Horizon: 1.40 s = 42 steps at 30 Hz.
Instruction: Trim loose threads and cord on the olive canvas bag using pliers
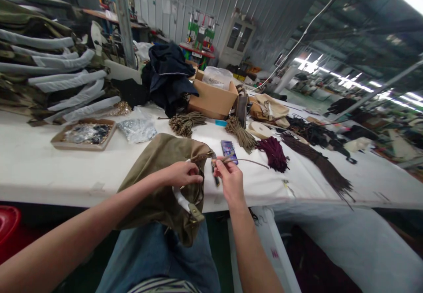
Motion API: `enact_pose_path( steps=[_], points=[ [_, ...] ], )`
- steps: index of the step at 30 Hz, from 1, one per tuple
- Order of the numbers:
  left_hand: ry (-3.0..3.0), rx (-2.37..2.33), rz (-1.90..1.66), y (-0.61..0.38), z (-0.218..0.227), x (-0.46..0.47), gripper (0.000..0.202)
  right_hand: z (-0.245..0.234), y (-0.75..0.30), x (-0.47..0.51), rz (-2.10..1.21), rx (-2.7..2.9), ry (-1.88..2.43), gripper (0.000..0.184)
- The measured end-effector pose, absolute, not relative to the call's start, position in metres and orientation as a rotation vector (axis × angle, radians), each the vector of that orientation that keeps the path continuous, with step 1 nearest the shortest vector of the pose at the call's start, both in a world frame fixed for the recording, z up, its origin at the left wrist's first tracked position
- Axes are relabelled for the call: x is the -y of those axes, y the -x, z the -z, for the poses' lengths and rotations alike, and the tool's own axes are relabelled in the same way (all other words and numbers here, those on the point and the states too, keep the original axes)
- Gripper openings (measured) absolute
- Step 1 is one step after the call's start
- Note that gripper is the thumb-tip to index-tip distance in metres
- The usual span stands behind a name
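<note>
pinching a thin cord between thumb and fingers, the right hand is just off the bag's mouth, next to a small metal fitting. the left hand is curled over the bag's rim by the handle; i cannot tell whether it grips cloth, handle or both. the bag sags over the near edge of the desk, its lower part hanging over the lap.

as for progress, the bag looks sewn up, with its handle wrapped in white and joined on by a tab, so that much seems done. the cord appears part way: one end trails free, right of the bag, so securing it seems left, though the hands hide how it is fixed.

just beyond the bag is an olive bundle; right of the bag are a phone and, farther off, a maroon bundle. left of the bag are a tray of small parts and a clear pouch.
</note>
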<state>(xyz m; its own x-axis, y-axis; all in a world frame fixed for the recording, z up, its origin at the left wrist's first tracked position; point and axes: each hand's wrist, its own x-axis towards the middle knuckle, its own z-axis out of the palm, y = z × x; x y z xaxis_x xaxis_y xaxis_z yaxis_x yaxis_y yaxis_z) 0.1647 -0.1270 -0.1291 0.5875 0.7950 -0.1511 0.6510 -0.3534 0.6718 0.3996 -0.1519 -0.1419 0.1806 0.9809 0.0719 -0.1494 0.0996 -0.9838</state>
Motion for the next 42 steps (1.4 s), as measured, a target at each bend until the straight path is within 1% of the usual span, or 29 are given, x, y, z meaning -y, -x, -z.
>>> enact_pose_path(
  steps=[3,10,14,24,27,29,33,36,39,42],
  points=[
    [-2.056,-1.167,-0.289,-0.171,0.128,0.127,0.043,0.146,-0.399,0.158,-1.151,1.042,1.112,0.053],
    [-2.003,-1.082,-0.361,-0.171,0.124,0.131,0.040,0.159,-0.393,0.170,-1.137,1.218,1.163,0.047],
    [-1.946,-1.025,-0.420,-0.177,0.124,0.134,0.037,0.162,-0.388,0.173,-1.118,1.205,1.188,0.045],
    [-1.847,-1.040,-0.404,-0.171,0.127,0.130,0.050,0.161,-0.392,0.177,-1.221,1.016,1.208,0.055],
    [-1.860,-0.982,-0.384,-0.172,0.126,0.130,0.056,0.161,-0.392,0.178,-1.255,0.999,1.200,0.058],
    [-1.891,-0.944,-0.360,-0.173,0.126,0.130,0.052,0.163,-0.391,0.178,-1.288,0.968,1.184,0.061],
    [-1.975,-0.962,-0.313,-0.172,0.130,0.132,0.038,0.167,-0.391,0.178,-1.344,0.917,1.164,0.066],
    [-2.011,-0.974,-0.292,-0.170,0.133,0.132,0.031,0.170,-0.396,0.175,-1.331,0.928,1.154,0.065],
    [-2.005,-0.962,-0.295,-0.168,0.136,0.129,0.029,0.171,-0.406,0.171,-1.351,0.982,1.139,0.065],
    [-1.957,-0.967,-0.313,-0.168,0.140,0.125,0.027,0.173,-0.414,0.166,-1.342,1.087,1.156,0.059]
  ],
)
